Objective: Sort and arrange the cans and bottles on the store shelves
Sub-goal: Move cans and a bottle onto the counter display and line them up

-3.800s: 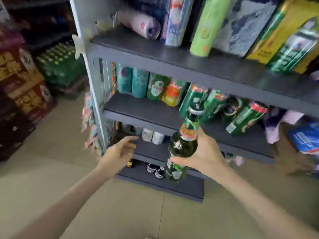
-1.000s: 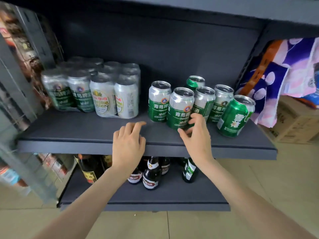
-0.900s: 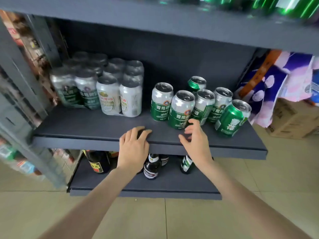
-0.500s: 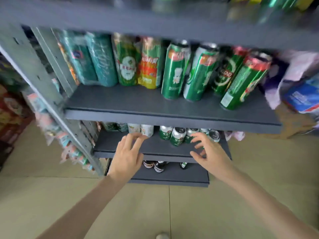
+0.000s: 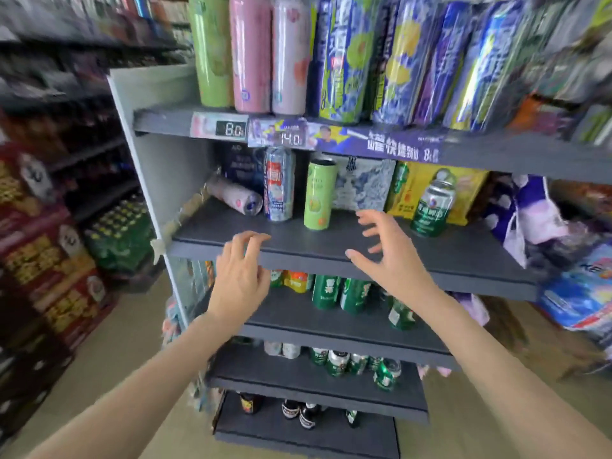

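Price tags point(image 5: 231, 128) on the upper shelf edge read 8.0 and 14.0; the banner print beside them is too blurred to read. Shelf point(image 5: 331, 250) in front of me: pale green can point(image 5: 318, 197) upright, just beyond my hands; blue-and-red can point(image 5: 279, 185) to its left; pink can point(image 5: 233, 195) lying on its side, far left; green-and-silver can point(image 5: 432, 207) at right. My left hand point(image 5: 241, 279) and right hand point(image 5: 387, 260) hover at the shelf's near edge, fingers spread, holding nothing. Lower shelves hold green cans point(image 5: 341, 291) and dark bottles point(image 5: 298, 412).
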`<state>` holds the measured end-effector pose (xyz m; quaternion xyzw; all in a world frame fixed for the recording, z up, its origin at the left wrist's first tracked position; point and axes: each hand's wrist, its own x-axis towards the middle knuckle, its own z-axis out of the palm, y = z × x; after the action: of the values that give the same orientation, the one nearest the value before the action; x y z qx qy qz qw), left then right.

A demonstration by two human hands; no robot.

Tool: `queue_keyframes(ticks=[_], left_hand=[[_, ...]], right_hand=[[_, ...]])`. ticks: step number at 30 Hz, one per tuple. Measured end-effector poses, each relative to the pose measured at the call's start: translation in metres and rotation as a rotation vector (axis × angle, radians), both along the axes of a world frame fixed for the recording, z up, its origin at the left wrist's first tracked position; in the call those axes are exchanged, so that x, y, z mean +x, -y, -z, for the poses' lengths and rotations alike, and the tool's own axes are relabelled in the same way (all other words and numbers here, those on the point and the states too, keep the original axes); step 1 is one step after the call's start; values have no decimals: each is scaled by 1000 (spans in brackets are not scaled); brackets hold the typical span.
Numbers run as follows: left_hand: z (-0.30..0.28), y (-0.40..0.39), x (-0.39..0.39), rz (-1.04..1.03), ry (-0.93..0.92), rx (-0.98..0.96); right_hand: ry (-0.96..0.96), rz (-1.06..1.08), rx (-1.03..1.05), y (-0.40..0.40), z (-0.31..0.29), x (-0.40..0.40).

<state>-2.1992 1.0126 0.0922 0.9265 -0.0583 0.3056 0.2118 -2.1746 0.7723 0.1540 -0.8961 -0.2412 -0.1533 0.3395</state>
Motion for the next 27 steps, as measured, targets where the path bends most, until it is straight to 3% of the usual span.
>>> queue_keyframes(ticks=[3, 5, 10, 15, 18, 22, 27], left_hand=[[-11, 14, 18, -153, -211, -26], [-5, 15, 27, -232, -311, 34], [0, 0, 46, -256, -388, 210], [-2, -18, 61, -247, -291, 70], [-22, -37, 90, -304, -176, -38], [-44, -73, 143, -311, -335, 328], [-44, -79, 187, -137, -449, 618]], right_hand=[[-87, -33, 49, -21, -8, 44], [-43, -2, 76, -38, -6, 79], [-54, 138, 139, -80, -6, 142], [48, 154, 419, -86, 8, 126], [169, 112, 468, -73, 16, 103], [152, 15, 280, -64, 13, 85], [119, 75, 183, -75, 4, 85]])
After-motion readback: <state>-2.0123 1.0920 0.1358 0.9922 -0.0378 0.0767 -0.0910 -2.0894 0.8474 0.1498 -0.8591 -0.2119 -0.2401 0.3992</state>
